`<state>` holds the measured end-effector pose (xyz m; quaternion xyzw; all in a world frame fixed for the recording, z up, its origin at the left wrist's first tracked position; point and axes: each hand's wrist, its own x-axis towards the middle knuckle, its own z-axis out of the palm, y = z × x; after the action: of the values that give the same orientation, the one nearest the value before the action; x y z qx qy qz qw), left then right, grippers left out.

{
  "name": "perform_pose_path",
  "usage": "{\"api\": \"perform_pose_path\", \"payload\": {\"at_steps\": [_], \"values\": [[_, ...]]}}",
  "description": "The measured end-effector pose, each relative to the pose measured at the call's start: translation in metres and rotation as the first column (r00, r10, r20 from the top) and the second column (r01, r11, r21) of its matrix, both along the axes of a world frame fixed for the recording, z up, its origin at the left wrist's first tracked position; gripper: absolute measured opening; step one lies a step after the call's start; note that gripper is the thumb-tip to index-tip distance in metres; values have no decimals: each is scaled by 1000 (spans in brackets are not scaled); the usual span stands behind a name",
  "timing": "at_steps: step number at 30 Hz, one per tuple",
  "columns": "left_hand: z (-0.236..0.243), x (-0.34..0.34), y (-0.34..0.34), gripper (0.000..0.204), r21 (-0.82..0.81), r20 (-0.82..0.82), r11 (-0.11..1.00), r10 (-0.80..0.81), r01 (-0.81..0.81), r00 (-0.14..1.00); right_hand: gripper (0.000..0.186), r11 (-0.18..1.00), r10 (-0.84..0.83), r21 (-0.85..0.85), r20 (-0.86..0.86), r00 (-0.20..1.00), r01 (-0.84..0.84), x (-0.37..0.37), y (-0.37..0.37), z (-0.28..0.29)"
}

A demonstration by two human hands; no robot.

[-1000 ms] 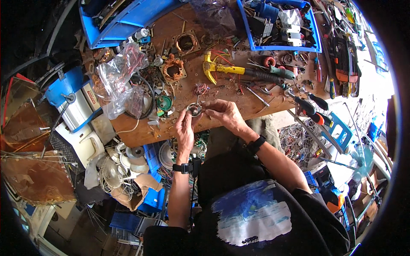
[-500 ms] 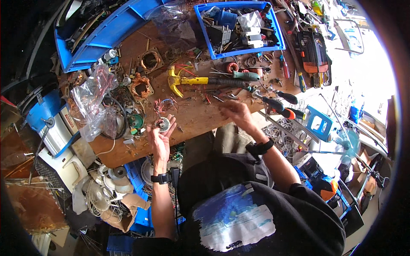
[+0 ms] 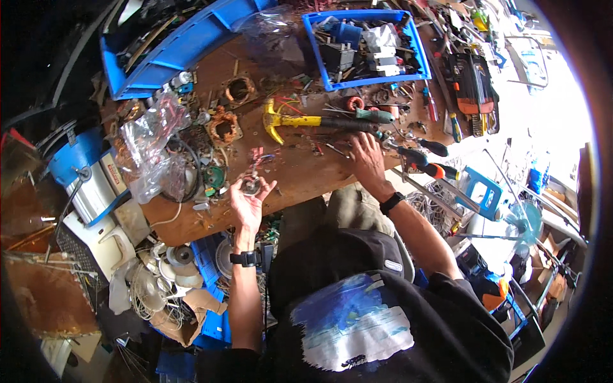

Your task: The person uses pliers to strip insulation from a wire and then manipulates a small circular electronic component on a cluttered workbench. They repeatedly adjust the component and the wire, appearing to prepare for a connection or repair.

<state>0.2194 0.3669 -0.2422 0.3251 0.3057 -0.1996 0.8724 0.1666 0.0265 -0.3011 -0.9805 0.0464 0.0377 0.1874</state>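
My left hand (image 3: pixel 245 209) is closed around a small round metallic part (image 3: pixel 251 186), held over the front edge of the wooden table (image 3: pixel 300 172). Copper-coloured wires (image 3: pixel 257 157) lie just beyond it. My right hand (image 3: pixel 368 167) reaches over the table with its fingers stretched forward, close to the dark handle end of a yellow claw hammer (image 3: pixel 299 120). Small hand tools lie around its fingertips, partly covered by them. I cannot make out anything in its grasp.
Screwdrivers (image 3: pixel 414 156) lie right of my right hand. A blue bin (image 3: pixel 367 83) of parts stands at the back. Copper windings (image 3: pixel 225 126) and a clear plastic bag (image 3: pixel 150 137) lie on the left. A hex key set (image 3: pixel 472 86) sits at the far right.
My right hand has moved forward and slightly right to the tools by the hammer handle, its fingers now stretched out. My left hand has tilted the round part, with fingers now curled about it.
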Motion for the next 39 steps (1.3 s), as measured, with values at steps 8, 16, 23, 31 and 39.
{"api": "perform_pose_path", "payload": {"at_steps": [8,16,23,31,39], "values": [[0,-4,4,39,82,-73,990,-108,114,991,58,989,102,-104,-70,992,-109,10,0,8],[-5,0,3,44,-71,-106,990,-129,122,986,71,986,8,164,7,1000,-9,16,1,23],[-5,2,-5,49,165,-62,965,-197,205,978,51,936,25,347,-221,975,55,11,-1,43],[-4,1,-15,60,432,-26,856,-303,284,953,34,878,301,390,2,954,-278,19,40,99],[7,4,-25,65,501,-11,792,-397,349,918,29,849,402,360,38,915,-388,46,78,109]]}}
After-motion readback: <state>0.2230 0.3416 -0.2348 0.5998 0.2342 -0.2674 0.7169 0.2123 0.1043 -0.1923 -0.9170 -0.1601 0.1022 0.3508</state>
